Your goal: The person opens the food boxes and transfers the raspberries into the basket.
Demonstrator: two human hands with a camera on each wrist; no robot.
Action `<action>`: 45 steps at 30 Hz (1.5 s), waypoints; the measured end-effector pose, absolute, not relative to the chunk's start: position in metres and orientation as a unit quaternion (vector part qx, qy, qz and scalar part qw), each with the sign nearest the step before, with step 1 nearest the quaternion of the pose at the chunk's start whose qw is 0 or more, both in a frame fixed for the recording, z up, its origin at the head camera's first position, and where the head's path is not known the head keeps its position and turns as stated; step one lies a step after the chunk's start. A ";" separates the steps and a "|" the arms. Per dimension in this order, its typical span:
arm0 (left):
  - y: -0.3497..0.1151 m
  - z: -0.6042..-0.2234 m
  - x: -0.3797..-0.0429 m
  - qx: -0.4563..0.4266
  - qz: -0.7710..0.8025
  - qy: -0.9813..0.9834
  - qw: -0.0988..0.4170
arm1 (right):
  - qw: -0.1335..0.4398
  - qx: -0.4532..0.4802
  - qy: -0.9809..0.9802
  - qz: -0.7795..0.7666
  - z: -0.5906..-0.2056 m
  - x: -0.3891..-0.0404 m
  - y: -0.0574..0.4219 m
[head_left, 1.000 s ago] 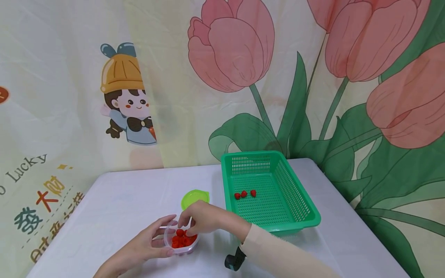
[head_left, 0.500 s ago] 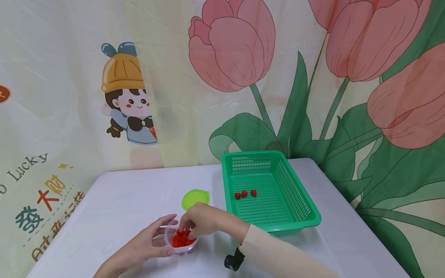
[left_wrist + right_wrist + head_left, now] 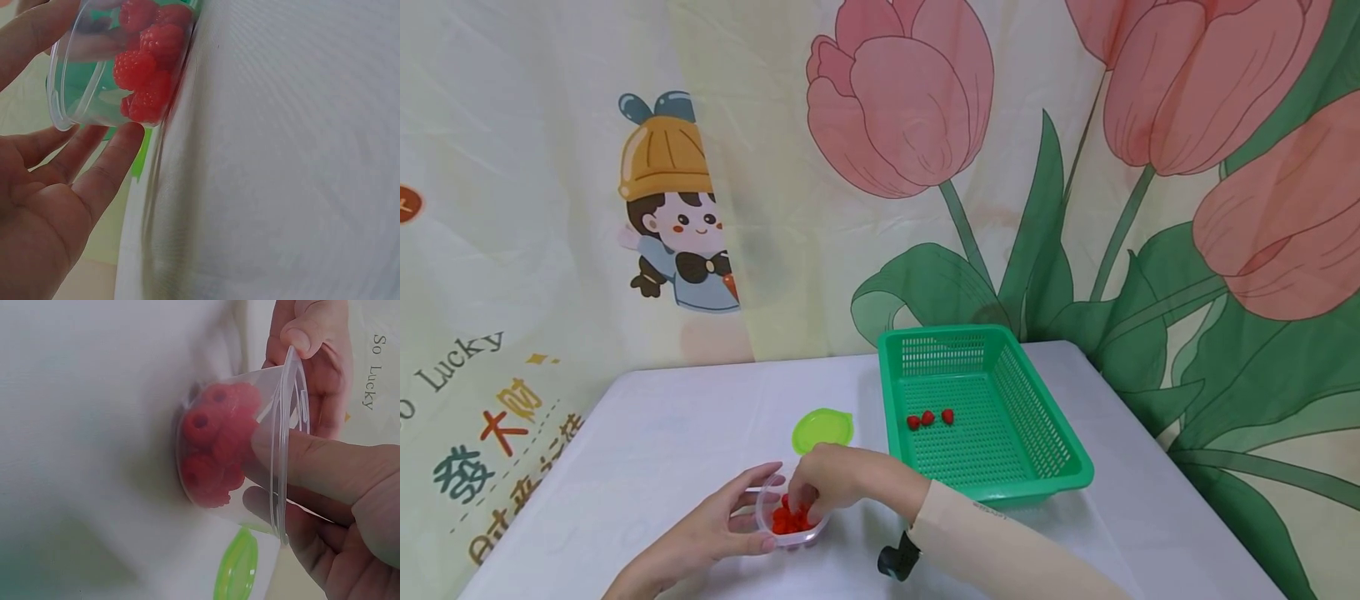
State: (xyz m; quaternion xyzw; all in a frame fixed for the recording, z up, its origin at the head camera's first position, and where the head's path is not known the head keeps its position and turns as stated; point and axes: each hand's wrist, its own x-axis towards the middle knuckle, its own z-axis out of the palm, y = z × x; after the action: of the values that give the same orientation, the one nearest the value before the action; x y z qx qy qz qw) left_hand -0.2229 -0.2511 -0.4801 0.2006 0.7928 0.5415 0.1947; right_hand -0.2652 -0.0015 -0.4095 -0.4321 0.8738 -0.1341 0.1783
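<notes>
A clear plastic cup (image 3: 253, 512) of red raspberries (image 3: 153, 69) stands on the white tabletop. Its near side is held by my left hand (image 3: 715, 517), thumb in front and fingers around the back. From above, my right hand (image 3: 831, 479) reaches into the cup, and its thumb and forefinger pinch a raspberry (image 3: 234, 439) among the others. The fingertips partly hide that berry. Through the cup wall in the right wrist view, several raspberries show their hollow ends.
Behind the cup lies a bright green lid (image 3: 822, 430). A green slotted basket (image 3: 1067, 458) stands to the right, with three red berries (image 3: 928, 417) on its floor. A printed cloth (image 3: 790, 208) hangs behind the table. The right wrist carries a black device (image 3: 898, 560).
My right hand has dipped deeper into the cup, its fingers closing on a raspberry. The left hand keeps its hold on the cup, and the basket's berries have stayed put.
</notes>
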 end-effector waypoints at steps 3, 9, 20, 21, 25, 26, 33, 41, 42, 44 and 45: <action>-0.250 -0.480 -0.223 0.195 0.544 0.791 0.200 | 0.184 -0.431 0.874 -0.128 -0.410 -0.266 -0.002; -0.250 -0.480 -0.224 0.200 0.545 0.789 0.199 | 0.198 -0.424 0.877 -0.111 -0.411 -0.268 -0.005; -0.249 -0.479 -0.225 0.190 0.543 0.792 0.205 | 0.205 -0.427 0.874 -0.107 -0.411 -0.269 -0.004; -0.249 -0.479 -0.226 0.188 0.542 0.793 0.206 | 0.203 -0.429 0.873 -0.111 -0.411 -0.269 -0.003; -0.249 -0.478 -0.226 0.182 0.544 0.791 0.212 | 0.198 -0.434 0.870 -0.127 -0.412 -0.270 -0.001; -0.249 -0.478 -0.226 0.184 0.546 0.789 0.214 | 0.196 -0.435 0.869 -0.133 -0.412 -0.270 0.000; -0.251 -0.477 -0.226 0.190 0.544 0.789 0.210 | 0.187 -0.445 0.861 -0.162 -0.405 -0.270 0.006; -0.250 -0.477 -0.226 0.185 0.544 0.791 0.211 | 0.170 -0.460 0.854 -0.174 -0.377 -0.272 0.020; -0.250 -0.477 -0.226 0.185 0.543 0.792 0.210 | 0.168 -0.460 0.854 -0.177 -0.373 -0.274 0.023; -0.250 -0.478 -0.226 0.185 0.541 0.794 0.210 | 0.159 -0.461 0.854 -0.180 -0.364 -0.279 0.032; -0.250 -0.478 -0.227 0.181 0.540 0.794 0.212 | 0.156 -0.459 0.855 -0.184 -0.359 -0.281 0.038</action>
State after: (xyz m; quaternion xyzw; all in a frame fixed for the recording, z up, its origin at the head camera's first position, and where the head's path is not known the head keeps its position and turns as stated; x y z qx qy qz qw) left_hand -0.2267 -0.2497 -0.4778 0.1811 0.7940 0.5401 0.2123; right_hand -0.2811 0.0375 -0.3591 -0.4590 0.8549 -0.1844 0.1563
